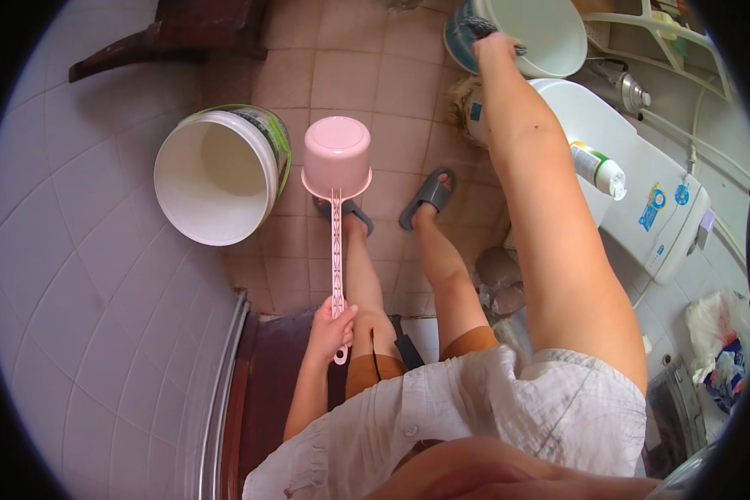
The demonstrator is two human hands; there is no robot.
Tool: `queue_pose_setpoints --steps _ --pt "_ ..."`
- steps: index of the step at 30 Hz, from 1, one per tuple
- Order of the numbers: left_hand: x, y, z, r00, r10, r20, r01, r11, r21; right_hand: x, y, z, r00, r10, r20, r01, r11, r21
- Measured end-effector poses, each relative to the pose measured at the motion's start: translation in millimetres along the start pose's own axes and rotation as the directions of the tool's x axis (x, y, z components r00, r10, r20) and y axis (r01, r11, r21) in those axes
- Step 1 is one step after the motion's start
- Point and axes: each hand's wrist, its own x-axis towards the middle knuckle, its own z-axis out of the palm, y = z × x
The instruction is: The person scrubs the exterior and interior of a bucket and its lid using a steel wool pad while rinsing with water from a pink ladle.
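Note:
My left hand (333, 328) is closed around the lower handle of a pink plastic dipper (337, 158). The dipper's base faces up, so its inside is hidden. Far to the right, my right hand (497, 48) reaches to the rim of a bucket (456, 42), teal outside and pale inside. Its fingers are closed on a dark, bristly thing (477, 27), whose kind I cannot make out. Left of the dipper stands a white bucket (217, 179) with a green handle, its open top toward me.
Beneath my right arm is a white toilet (633, 221), with a white-and-green bottle (598, 171) on it. A dark wooden piece of furniture (200, 33) stands at the far left. A white rack (658, 33) is at the far right; plastic bags (717, 350) lie nearer on the right.

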Motion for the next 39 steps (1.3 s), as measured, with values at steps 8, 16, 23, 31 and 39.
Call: queue_pose_setpoints --steps 8,16,23,31,39 --pt "47.8 -3.8 26.6 0.996 0.078 -0.042 -0.078 0.997 0.005 27.8 38.6 -14.8 0.89 0.102 0.444 -0.064 0.993 -0.099" --pt "115.4 10.5 61.2 0.96 0.278 -0.034 -0.27 0.952 0.145 43.1 141.4 -176.5 0.622 0.572 0.534 -0.409 0.82 -0.401" --pt "148.7 -17.9 75.1 0.943 0.297 -0.15 -0.282 0.953 0.113 23.9 123.8 -305.4 0.646 0.718 0.26 -0.391 0.604 -0.694" --pt "139.9 -86.3 132.8 0.958 0.221 -0.183 -0.241 0.966 -0.097 37.2 75.8 -313.7 0.596 0.756 0.27 -0.254 0.497 -0.83" --pt "128.0 -102.9 173.0 0.951 0.263 -0.164 -0.296 0.928 -0.226 15.6 55.8 -308.9 0.576 0.736 0.356 -0.134 0.515 -0.847"
